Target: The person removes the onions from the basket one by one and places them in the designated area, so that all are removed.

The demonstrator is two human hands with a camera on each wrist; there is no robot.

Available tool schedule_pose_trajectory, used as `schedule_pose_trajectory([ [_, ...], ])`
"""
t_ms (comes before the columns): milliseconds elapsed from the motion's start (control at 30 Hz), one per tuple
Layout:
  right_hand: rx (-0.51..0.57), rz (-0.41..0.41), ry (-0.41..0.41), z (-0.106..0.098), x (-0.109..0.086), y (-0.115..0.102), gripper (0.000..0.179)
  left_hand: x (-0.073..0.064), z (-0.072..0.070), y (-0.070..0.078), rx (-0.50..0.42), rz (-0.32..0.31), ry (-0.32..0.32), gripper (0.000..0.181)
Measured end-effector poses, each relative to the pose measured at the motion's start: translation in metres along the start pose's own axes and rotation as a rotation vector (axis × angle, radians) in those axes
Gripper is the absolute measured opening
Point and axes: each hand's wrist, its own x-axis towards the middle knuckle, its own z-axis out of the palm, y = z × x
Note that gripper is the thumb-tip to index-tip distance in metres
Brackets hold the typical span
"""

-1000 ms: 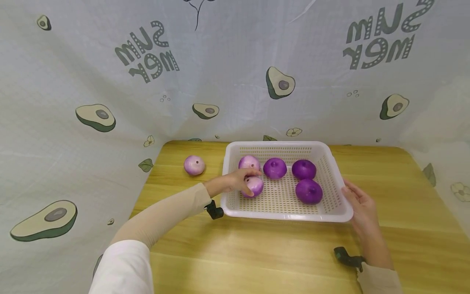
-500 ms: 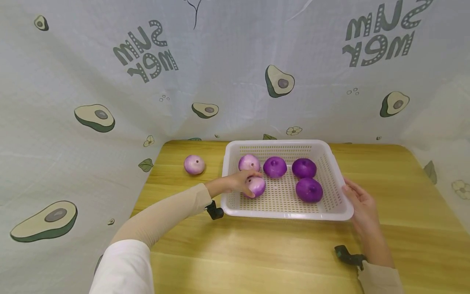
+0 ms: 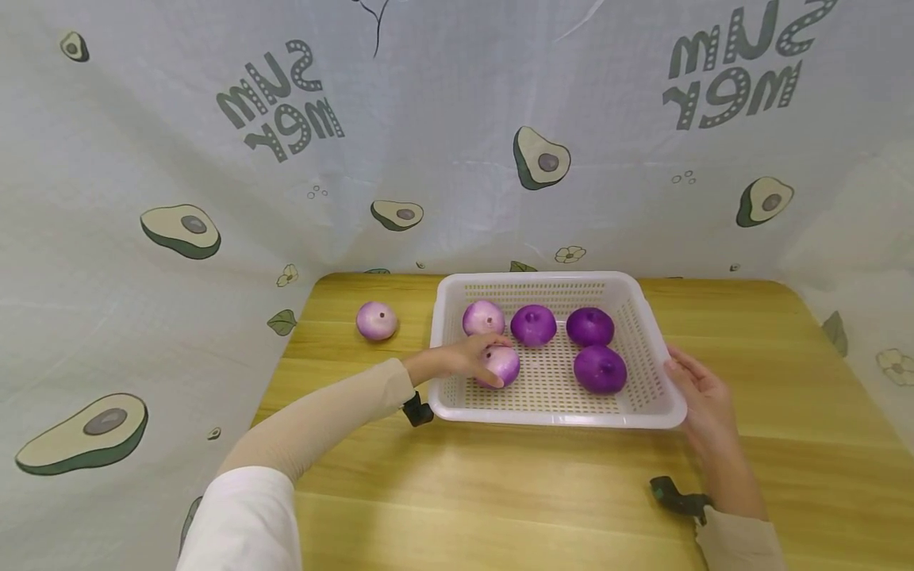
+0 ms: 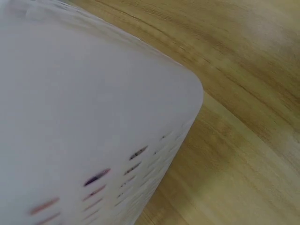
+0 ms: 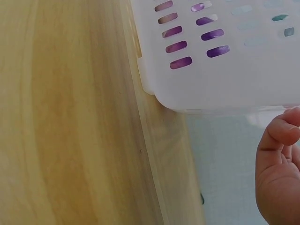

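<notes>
In the head view my left hand [image 3: 464, 356] reaches over the left wall of a white perforated plastic basket [image 3: 543, 421]. Its thumb and fingers curl round a pale purple onion [image 3: 503, 364] at the basket's near left. Behind that one sits another pale onion [image 3: 483, 318]. A darker purple onion [image 3: 533, 326] lies mid-basket, and two more dark ones, the back onion [image 3: 590, 327] and the front onion [image 3: 601, 369], touch at the right. My right hand [image 3: 707, 400] grips the basket's right rim; the right wrist view shows its curled fingers [image 5: 283, 131] at the rim.
One more pale onion [image 3: 376, 321] rests on the wooden table [image 3: 500, 492], left of the basket. A white curtain [image 3: 457, 159] printed with avocados hangs behind and along the sides. In the left wrist view the basket's outer wall [image 4: 93, 93] fills much of the picture.
My left hand has shifted slightly to the right inside the basket, moving the pale onion with it, a little away from the left wall. The right hand stays on the rim.
</notes>
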Motion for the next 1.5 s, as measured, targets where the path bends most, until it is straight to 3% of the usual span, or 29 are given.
schedule_pose_trajectory([
  [467, 0.025, -0.019, -0.007, 0.002, 0.001, 0.000, 0.029, -0.003, -0.007, -0.005, -0.046, 0.065, -0.014, 0.071],
  [800, 0.022, -0.005, 0.012, 0.002, 0.001, -0.001, 0.029, -0.010, -0.020, 0.006, -0.064, 0.101, -0.002, 0.072],
  [1133, 0.038, -0.017, 0.001, 0.000, 0.000, 0.003, 0.029, -0.028, -0.041, 0.016, -0.161, 0.161, 0.094, 0.073],
  [1500, 0.045, -0.027, -0.014, 0.001, 0.000, 0.004, 0.030, -0.060, -0.075, 0.005, -0.310, 0.154, 0.251, 0.071],
])
